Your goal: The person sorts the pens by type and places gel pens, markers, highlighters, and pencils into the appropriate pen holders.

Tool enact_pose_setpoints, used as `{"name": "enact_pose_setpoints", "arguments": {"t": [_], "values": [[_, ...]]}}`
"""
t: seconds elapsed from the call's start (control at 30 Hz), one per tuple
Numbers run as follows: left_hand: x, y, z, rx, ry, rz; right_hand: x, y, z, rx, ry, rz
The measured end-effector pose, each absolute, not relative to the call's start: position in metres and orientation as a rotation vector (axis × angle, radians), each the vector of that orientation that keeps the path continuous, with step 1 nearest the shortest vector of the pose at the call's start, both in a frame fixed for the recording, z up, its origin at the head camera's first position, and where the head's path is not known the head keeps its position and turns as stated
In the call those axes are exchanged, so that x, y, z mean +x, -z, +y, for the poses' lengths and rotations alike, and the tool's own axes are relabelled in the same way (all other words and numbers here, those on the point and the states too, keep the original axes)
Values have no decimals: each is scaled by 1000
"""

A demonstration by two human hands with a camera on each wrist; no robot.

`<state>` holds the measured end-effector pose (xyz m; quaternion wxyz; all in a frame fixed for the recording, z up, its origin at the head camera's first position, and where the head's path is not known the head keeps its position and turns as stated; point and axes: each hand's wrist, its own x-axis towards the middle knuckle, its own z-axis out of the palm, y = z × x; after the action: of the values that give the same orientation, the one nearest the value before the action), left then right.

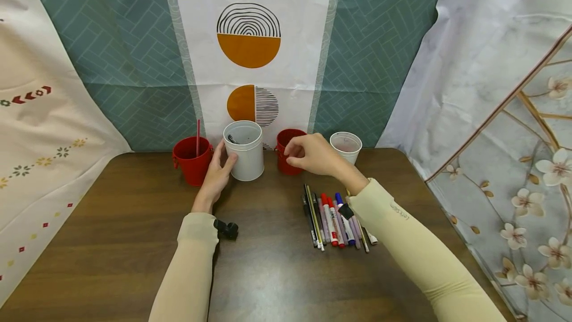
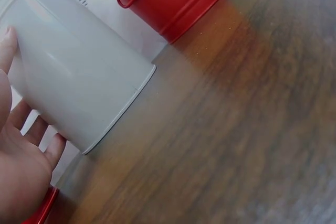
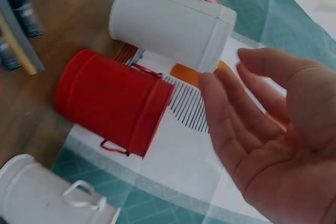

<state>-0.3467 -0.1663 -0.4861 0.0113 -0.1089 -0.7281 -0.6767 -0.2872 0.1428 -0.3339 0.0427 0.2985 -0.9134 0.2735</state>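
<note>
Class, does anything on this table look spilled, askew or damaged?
Nothing stands out: the four pots stand upright, and the markers and pencils lie together, roughly side by side. No spill or damage shows.

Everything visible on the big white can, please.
The big white can is a plain, smooth, round container, open at the top, with a raised band below the rim; it looks like painted metal. It stands upright near the back of the table, between the left red can and the right red can. The left hand grips its side, thumb towards the front. A dark item shows inside, too small to identify.
</note>
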Motion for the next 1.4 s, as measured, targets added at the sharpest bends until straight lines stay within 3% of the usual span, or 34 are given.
{"name": "enact_pose_setpoints", "arguments": {"t": [0.47,0.9,1.4], "values": [[-327,457,-165,-331,2129,-2307,-244,387,170,880,-504,-2949],[-330,460,-165,-343,2136,-2295,-228,424,162,713,-442,-3124],[-347,485,-168,-332,2086,-2300,-222,431,144,683,-429,-3158]]}}
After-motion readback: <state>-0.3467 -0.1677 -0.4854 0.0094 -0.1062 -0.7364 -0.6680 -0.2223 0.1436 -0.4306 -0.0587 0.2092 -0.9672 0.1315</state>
